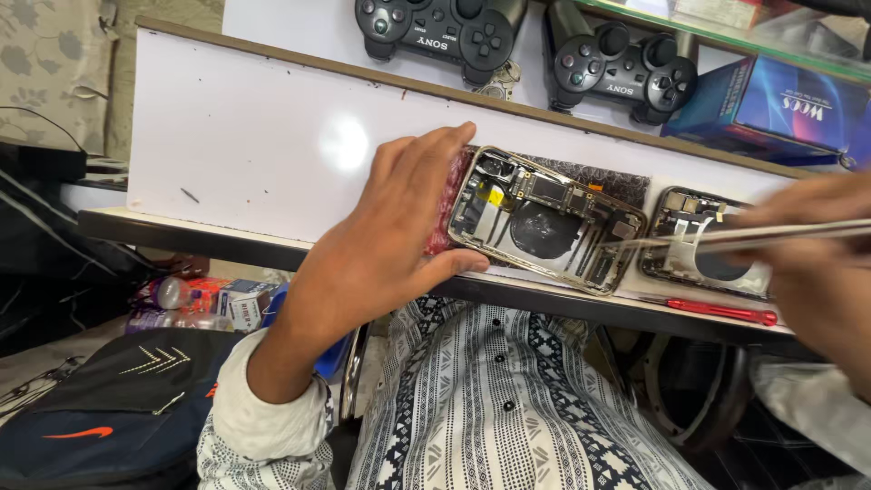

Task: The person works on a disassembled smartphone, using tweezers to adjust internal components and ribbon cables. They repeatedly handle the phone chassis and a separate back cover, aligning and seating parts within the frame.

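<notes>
My left hand (395,236) grips the left end of an opened phone housing (544,222), which lies on a dark mat on the white bench. Its inner parts and round coil face up. My right hand (807,254) comes in from the right, blurred, holding metal tweezers (726,238). The tweezer tips reach the right end of that housing. A second opened phone housing (703,259) lies just right of the first, partly under the tweezers and my right hand.
A red-handled screwdriver (721,311) lies by the bench's front edge. Two black game controllers (445,27) (621,63) and a blue box (785,104) sit at the back. A dark bag (109,408) and small boxes (236,304) lie below on the left.
</notes>
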